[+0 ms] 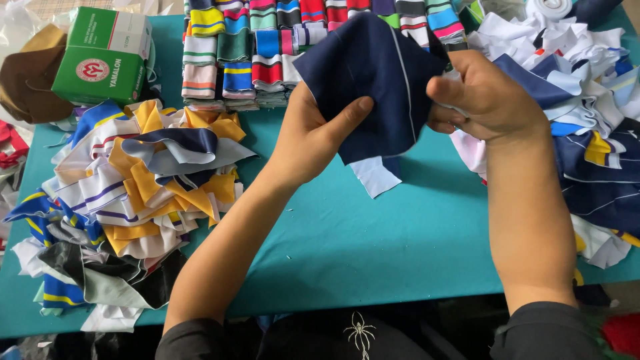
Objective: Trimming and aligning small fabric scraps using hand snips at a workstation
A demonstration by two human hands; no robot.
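Left hand (313, 137) and right hand (483, 97) each pinch a side of the navy fabric piece (373, 80), upper centre of frame, above the teal table (373, 233). Looks light, limp, non-slip; grip by edges. Striped folded stacks (267, 53) behind.

The navy fabric piece (373, 73) is a dark blue cloth cut-out with a thin white line running down near its right edge; it hangs spread and slightly creased above the teal table, held up off the surface; a white fabric piece (375, 177) shows beneath its lower edge, seemingly layered behind it; both sit between two heaps of scraps.
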